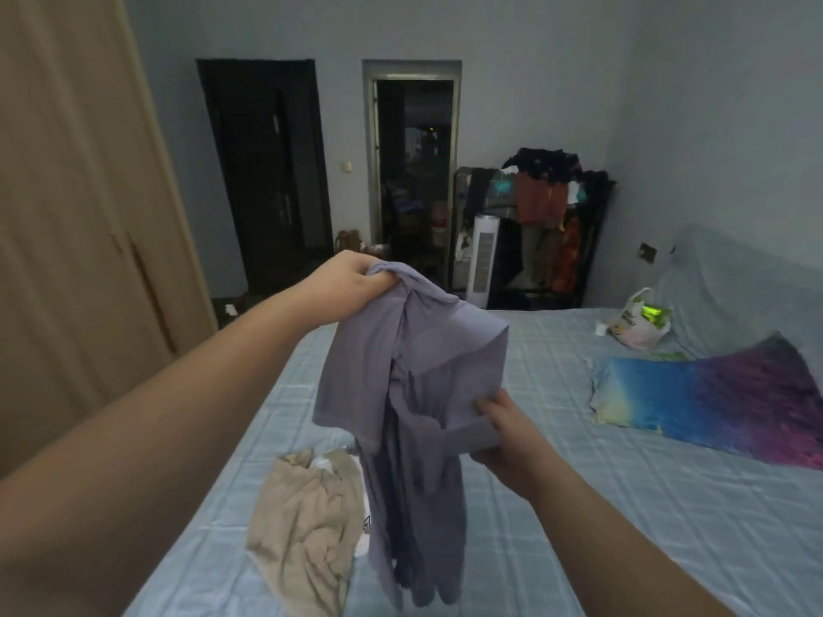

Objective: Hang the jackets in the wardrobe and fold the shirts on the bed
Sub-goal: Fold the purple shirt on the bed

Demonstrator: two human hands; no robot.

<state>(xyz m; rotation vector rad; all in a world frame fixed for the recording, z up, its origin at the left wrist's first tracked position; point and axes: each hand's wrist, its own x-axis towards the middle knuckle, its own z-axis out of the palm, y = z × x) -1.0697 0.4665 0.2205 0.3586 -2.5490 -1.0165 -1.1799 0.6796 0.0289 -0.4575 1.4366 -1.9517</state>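
- Lilac shirt (414,394) is hanging at frame centre, above the bed (579,483).
- Left hand (352,278) is bunching its top edge in a closed fist; right hand (503,434) is pinching a lower edge, mid-right.
- Judgement: fabric is looking light, limp and non-slippery; taking both shoulder seams should spread it flat.
- Beige garment (307,527) is lying crumpled, lower left.

Dim, bluish light fills a room with pale walls (556,60). At 9 o'clock stands a tan wardrobe (67,216). At 11 is a dark door (267,171), at 12 an open doorway (412,171). At 1, a rack (547,224) piled with clothes, a white fan (483,260) beside it. A checked blue bed (623,505) spans the foreground, with a colourful pillow (712,407) at 3.
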